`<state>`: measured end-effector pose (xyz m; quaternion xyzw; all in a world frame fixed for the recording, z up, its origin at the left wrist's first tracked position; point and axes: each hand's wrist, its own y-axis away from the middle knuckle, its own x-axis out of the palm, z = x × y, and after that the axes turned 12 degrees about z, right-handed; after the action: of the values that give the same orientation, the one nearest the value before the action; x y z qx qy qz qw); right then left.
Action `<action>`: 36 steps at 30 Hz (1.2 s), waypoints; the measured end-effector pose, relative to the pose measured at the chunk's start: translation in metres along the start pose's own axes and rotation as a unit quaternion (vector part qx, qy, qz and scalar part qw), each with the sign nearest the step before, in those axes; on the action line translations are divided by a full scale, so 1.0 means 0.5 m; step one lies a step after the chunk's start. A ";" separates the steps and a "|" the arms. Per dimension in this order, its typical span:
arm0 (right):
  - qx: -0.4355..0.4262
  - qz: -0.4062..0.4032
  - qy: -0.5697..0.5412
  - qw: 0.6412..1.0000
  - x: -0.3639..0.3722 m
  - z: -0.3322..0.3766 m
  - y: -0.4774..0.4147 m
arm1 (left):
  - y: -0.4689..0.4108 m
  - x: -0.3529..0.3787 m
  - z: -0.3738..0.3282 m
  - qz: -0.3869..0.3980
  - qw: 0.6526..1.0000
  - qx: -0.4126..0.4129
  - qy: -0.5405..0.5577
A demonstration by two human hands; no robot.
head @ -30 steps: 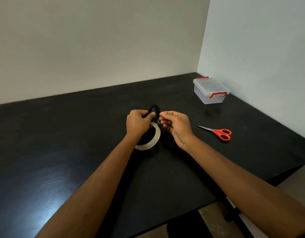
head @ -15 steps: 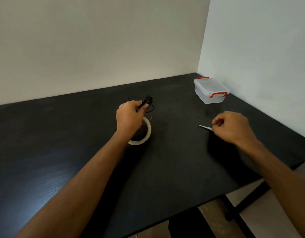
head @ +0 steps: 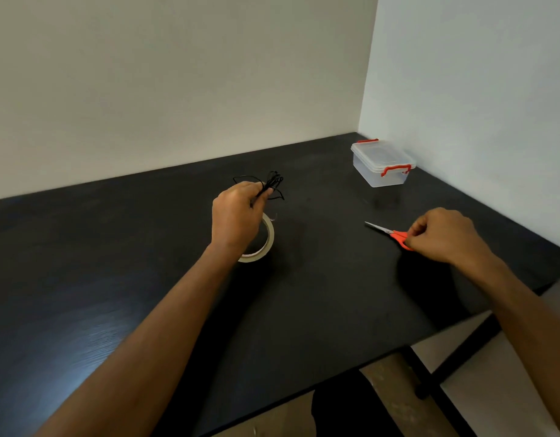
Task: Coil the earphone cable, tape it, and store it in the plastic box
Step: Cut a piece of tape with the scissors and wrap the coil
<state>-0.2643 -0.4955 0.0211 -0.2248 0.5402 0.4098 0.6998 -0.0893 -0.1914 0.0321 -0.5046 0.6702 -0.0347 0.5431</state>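
Your L hand (head: 237,216) pinches the coiled earphone cable (head: 273,183) btw thumb & fingers, with the loops sticking out at 1 o'clock. Tape roll (head: 268,239) sits just under that hand, at its 5. Your R hand (head: 442,234), fingers curled, pinches the scissors (head: 395,234) by the orange handle, blades pointing 10 o'clock. Plastic box (head: 383,165), lid on, sits at 1 o'clock on the table (head: 304,310).

Black table (head: 114,279), two pale walls (head: 146,74), tan floor (head: 282,414)

A plain room corner, home or office I cannot tell: a black tabletop (head: 146,294) butts against two bare pale walls (head: 177,74), bare floor (head: 461,389) below the tabletop.
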 end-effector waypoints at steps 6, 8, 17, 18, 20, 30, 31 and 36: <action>0.031 0.064 -0.010 0.997 -0.017 0.015 -0.006 | 0.002 -0.001 -0.009 -0.001 0.999 0.042 -0.013; 0.042 0.086 -0.005 0.995 -0.029 0.024 -0.009 | 0.003 -0.001 -0.013 -0.004 0.998 0.054 -0.020; -0.024 0.162 -0.011 0.987 -0.005 0.117 0.016 | 0.008 0.001 -0.025 -0.003 0.994 0.087 -0.066; -0.031 0.171 -0.004 0.985 -0.005 0.124 0.020 | 0.007 0.003 -0.026 -0.001 0.994 0.086 -0.068; -0.037 0.189 0.009 0.981 -0.006 0.131 0.028 | 0.004 0.004 -0.024 0.002 0.994 0.084 -0.068; -0.049 0.199 0.063 0.977 -0.002 0.151 0.021 | -0.021 0.003 -0.012 0.030 0.997 0.000 -0.065; -0.052 0.199 0.061 0.977 0.001 0.150 0.019 | -0.022 0.003 -0.010 0.032 0.997 -0.014 -0.062; -0.091 0.264 -0.131 0.951 0.024 0.146 0.018 | -0.026 -0.001 -0.008 0.037 0.996 -0.065 -0.037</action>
<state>-0.2291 -0.4312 0.0340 -0.0818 0.4440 0.6531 0.6080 -0.0840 -0.1992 0.0417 -0.5144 0.6690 0.0480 0.5343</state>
